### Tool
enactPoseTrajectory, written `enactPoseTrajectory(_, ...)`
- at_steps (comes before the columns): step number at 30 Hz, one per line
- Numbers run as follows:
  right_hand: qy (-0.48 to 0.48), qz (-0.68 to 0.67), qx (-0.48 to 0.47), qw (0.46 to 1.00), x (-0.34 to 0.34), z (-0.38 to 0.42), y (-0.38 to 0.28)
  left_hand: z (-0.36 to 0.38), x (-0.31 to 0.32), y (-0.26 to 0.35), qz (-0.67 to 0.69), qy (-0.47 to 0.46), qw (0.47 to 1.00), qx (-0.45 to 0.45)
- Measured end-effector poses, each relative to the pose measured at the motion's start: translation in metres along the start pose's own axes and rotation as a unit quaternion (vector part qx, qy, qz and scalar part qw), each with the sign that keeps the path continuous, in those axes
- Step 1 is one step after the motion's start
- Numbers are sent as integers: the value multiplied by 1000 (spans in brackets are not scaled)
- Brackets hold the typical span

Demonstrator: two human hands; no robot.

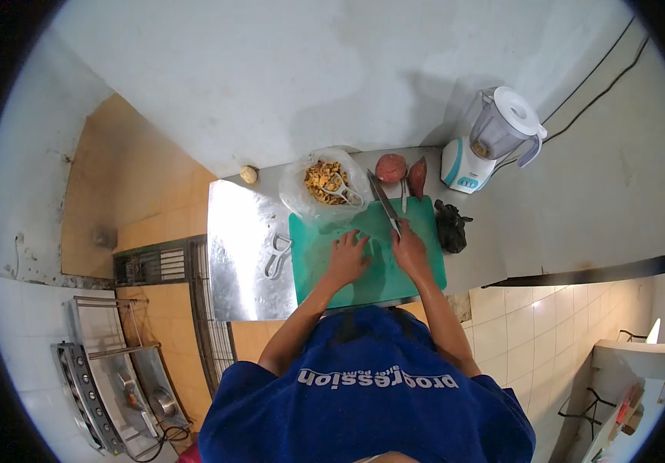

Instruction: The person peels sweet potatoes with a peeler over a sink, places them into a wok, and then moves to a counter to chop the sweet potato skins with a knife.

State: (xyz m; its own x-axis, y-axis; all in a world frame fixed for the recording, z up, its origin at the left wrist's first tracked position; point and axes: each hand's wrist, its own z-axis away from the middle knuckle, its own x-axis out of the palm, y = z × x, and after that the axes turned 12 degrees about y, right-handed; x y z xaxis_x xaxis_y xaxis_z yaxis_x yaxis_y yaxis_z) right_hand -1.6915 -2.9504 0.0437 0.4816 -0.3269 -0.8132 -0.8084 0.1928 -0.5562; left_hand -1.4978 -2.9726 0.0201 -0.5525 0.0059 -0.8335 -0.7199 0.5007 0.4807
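My right hand [408, 245] is wrapped round the handle of a knife [383, 199], whose blade points up and left past the top edge of the green cutting board [325, 274]. On the board's middle rests my left hand [349, 255], fingers spread, holding nothing. Above the board, a clear plastic bag [292, 189] holds yellow-brown pieces [321, 176] and a white-handled tool [338, 190]. A round reddish item [390, 167], a slim metal utensil [404, 197] and a reddish tapered root [417, 179] lie beyond the board.
A white peeler [277, 256] lies left of the board on the metal table [248, 289]. A pale round item [248, 174] is at the table's back left. To the right are a black plastic bag [451, 227] and a blender [467, 166] near the wall.
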Motion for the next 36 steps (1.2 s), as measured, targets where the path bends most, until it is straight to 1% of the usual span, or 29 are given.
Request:
enactPoseTrajectory(1, 13, 20, -33, 999, 11, -4, 6, 1, 7, 0, -1, 1, 1000, -2)
enactPoseTrajectory(3, 21, 18, -43, 999, 10, 2, 7, -2, 13, -1, -33, -60, 997, 40)
enactPoseTrajectory(4, 30, 18, -51, 998, 8, 8, 9, -2, 11, -3, -36, -56, 997, 38)
enactPoseTrajectory(6, 46, -25, -83, 995, 6, 39, 33, 0, 4, 0, -61, -105, 992, 27)
enactPoseTrajectory(8, -26, -17, -22, 999, -23, 74, 45, 6, 2, -1, -60, -85, 994, 22)
enactPoseTrajectory(9, -28, -17, -25, 999, -37, 85, 52, 11, 1, 0, -57, -68, 996, 17)
enactPoseTrajectory(11, -106, -123, 93, 982, -61, 98, 62, 16, 0, 1, -60, -69, 996, -3)
enactPoseTrajectory(12, -107, -124, 93, 982, -70, 93, 53, 18, 0, 1, -65, -73, 995, -17)
enactPoseTrajectory(13, -155, -263, 233, 923, -75, 83, 43, 17, 1, 0, -68, -74, 995, -16)
enactPoseTrajectory(14, -195, -390, 362, 824, -76, 70, 34, 15, 4, -1, -57, -89, 994, -23)
enactPoseTrajectory(15, -193, -392, 360, 825, -61, 56, 33, 10, 7, -1, -46, -101, 993, -29)
enactPoseTrajectory(16, -206, -502, 420, 727, -34, 39, 38, 7, 9, 1, -47, -99, 994, -28)
enactPoseTrajectory(17, -217, -599, 470, 611, -11, 26, 41, 5, 10, 4, -61, -64, 996, -10)
enactPoseTrajectory(18, -221, -598, 470, 611, 4, 14, 41, 6, 12, 5, -75, -30, 997, 6)
enactPoseTrajectory(19, -217, -607, 480, 596, 17, 4, 39, 4, 13, 4, -78, -31, 996, 1)
enactPoseTrajectory(20, -213, -615, 491, 579, 24, 2, 36, 2, 14, 0, -92, -67, 994, 0)
enactPoseTrajectory(21, -219, -615, 493, 576, 22, 8, 40, 1, 14, -4, -106, -102, 989, 0)
enactPoseTrajectory(23, -227, -555, 426, 677, -1, 26, 58, 1, 16, -8, -111, -107, 988, -5)
enactPoseTrajectory(24, -228, -554, 429, 676, -12, 41, 64, 4, 18, -6, -111, -114, 987, -6)
enactPoseTrajectory(25, -154, -348, 273, 883, -24, 57, 72, 5, 17, -2, -109, -117, 987, -9)
enactPoseTrajectory(26, -64, -103, 83, 989, -36, 65, 76, 6, 11, 4, -102, -117, 988, -19)
enactPoseTrajectory(27, -68, -103, 86, 989, -53, 66, 70, 7, 8, 8, -96, -117, 988, -28)
enactPoseTrajectory(28, -94, -69, 75, 990, -72, 62, 60, 7, 12, 10, -97, -119, 988, -27)
enactPoseTrajectory(29, -120, -35, 64, 990, -80, 56, 53, 8, 17, 10, -97, -109, 989, -36)
enactPoseTrajectory(30, -121, -37, 66, 990, -72, 50, 53, 10, 20, 12, -97, -100, 989, -46)
enactPoseTrajectory(32, -7, -39, -49, 998, -43, 31, 48, 10, 22, 19, -104, -105, 987, -58)
enactPoseTrajectory(33, -11, -43, -51, 998, -30, 18, 44, 10, 23, 22, -110, -108, 985, -71)
enactPoseTrajectory(35, -125, 86, -57, 987, -12, 0, 36, 13, 26, 29, -135, -108, 982, -81)
enactPoseTrajectory(36, -130, 82, -61, 986, -12, 2, 35, 13, 28, 31, -158, -105, 978, -83)
